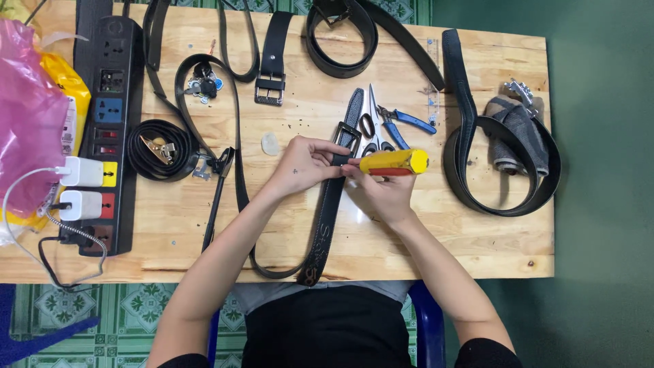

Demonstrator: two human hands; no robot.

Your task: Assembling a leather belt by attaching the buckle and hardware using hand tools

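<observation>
Belt: a black belt (325,218) lay lengthwise at the tabletop's middle, its buckle (348,136) at the far end.
Left hand: the left hand (304,163) pinched the belt just below the buckle, fingers closed on the strap.
Right hand: the right hand (381,193) had its fingers wrapped shut around a yellow tool (395,162), its tip at the strap.
Nearby: scissors (372,123) and blue pliers (407,121) lay just beyond the hands.
Left side: a power strip (109,102) and a coiled belt (160,150).
Right side: a looped belt (501,163).
Tabletop: pale wood (477,238).
</observation>
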